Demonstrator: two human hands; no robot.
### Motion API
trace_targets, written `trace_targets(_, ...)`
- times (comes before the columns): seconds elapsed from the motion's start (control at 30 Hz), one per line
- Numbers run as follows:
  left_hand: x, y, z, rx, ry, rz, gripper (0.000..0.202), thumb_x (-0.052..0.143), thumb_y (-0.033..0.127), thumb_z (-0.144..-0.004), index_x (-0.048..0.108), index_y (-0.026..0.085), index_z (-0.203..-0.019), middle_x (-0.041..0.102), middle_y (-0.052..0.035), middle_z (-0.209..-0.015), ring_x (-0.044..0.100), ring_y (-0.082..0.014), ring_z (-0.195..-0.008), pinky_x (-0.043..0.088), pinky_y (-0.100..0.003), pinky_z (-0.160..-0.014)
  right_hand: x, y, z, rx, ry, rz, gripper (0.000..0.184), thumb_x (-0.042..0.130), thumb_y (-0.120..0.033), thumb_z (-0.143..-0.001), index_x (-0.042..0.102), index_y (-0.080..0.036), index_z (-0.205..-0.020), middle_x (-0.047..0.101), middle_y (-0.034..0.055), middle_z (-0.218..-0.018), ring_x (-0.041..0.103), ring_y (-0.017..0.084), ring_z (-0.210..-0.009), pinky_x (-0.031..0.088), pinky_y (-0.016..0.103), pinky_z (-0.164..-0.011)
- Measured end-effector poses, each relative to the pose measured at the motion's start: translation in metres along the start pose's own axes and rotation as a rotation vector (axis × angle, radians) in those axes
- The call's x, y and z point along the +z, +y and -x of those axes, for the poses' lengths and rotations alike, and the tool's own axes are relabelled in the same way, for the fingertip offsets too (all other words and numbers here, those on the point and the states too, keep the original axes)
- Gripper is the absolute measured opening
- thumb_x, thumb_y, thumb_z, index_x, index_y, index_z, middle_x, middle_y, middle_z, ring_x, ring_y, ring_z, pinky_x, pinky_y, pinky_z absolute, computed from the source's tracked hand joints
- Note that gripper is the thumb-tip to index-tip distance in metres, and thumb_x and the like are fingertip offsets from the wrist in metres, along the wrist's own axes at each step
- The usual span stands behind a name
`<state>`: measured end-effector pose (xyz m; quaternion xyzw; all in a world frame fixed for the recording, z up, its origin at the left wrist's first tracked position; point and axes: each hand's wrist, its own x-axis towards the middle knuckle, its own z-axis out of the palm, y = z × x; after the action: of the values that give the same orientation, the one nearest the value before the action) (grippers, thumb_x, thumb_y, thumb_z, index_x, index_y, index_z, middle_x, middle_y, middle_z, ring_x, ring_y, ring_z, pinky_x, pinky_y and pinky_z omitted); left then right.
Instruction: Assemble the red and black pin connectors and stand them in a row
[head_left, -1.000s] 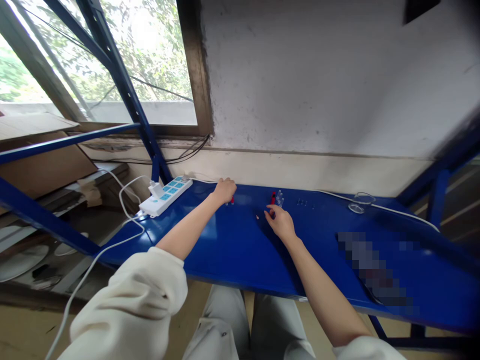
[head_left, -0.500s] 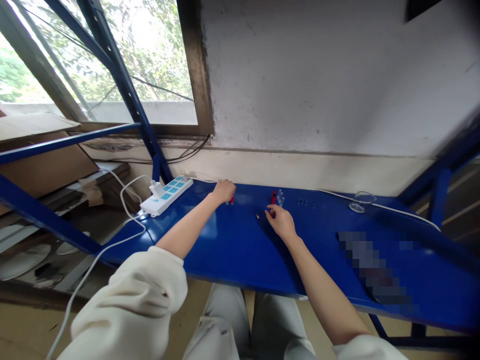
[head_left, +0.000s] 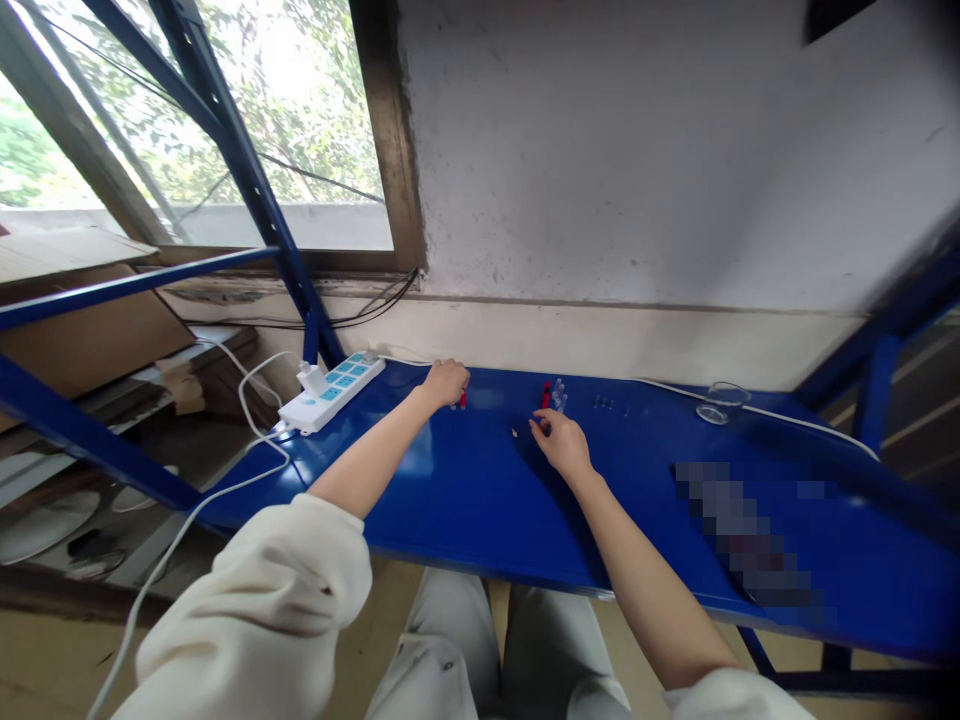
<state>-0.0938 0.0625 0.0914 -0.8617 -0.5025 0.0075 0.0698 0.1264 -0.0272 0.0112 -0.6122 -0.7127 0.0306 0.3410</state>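
Observation:
At the back of the blue table (head_left: 465, 480), my left hand (head_left: 448, 380) is closed, its fingers pointing down onto a small red piece (head_left: 463, 399). Clear bits show just below those fingers, and the fingertips themselves are mostly hidden. My right hand (head_left: 562, 440) is further right, palm turned inward, with curled fingers and a gap between thumb and forefinger; I see nothing held there. Just beyond it stand another small red piece (head_left: 547, 393) and a few clear plastic pieces (head_left: 559, 395). A tiny pale bit (head_left: 514, 433) lies left of the right hand.
A white power strip (head_left: 330, 393) with a plug and cord sits at the left. Tiny clear pieces (head_left: 604, 403) lie right of centre. A clear round container (head_left: 721, 404) stands at the back right, near a white cable. A blurred dark flat object (head_left: 750, 540) lies at right.
The whole view has shifted very slightly. Both hands and the small pieces stay in almost the same places.

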Motion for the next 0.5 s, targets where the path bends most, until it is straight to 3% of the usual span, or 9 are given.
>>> trace_targets(0.3, -0.001, -0.001, 0.003, 0.007, 0.031, -0.001, 0.017, 0.055, 0.018, -0.073, 0.062, 0.016, -0.088, 0.059, -0.0097, -0.100, 0.049, -0.0239, -0.099, 0.036, -0.034, -0.080, -0.010, 0.001, -0.001, 0.116, -0.132, 0.196, 0.030, 0.042, -0.028, -0.082, 0.057, -0.015, -0.104, 0.063, 0.0082, -0.087, 0.057, 0.018, -0.075, 0.037, 0.028, -0.062)
trace_targets(0.4, -0.004, 0.009, 0.006, 0.060, 0.165, 0.062, 0.023, 0.052, 0.022, -0.077, 0.059, 0.016, -0.098, 0.058, -0.0104, -0.103, 0.048, -0.0242, -0.100, 0.036, -0.035, -0.082, -0.010, 0.001, 0.000, 0.162, -0.138, 0.284, 0.031, 0.041, -0.027, -0.082, 0.055, -0.014, -0.106, 0.061, 0.0113, -0.095, 0.055, 0.022, -0.087, 0.037, 0.032, -0.068)
trace_targets(0.5, -0.001, 0.034, 0.008, 0.152, 0.296, 0.199, 0.030, 0.042, 0.025, -0.083, 0.052, 0.017, -0.111, 0.056, -0.0096, -0.109, 0.047, -0.0218, -0.103, 0.035, -0.035, -0.086, -0.008, 0.001, 0.001, 0.202, -0.146, 0.342, 0.033, 0.041, -0.026, -0.082, 0.053, -0.015, -0.111, 0.058, 0.0137, -0.103, 0.051, 0.025, -0.096, 0.036, 0.035, -0.073)
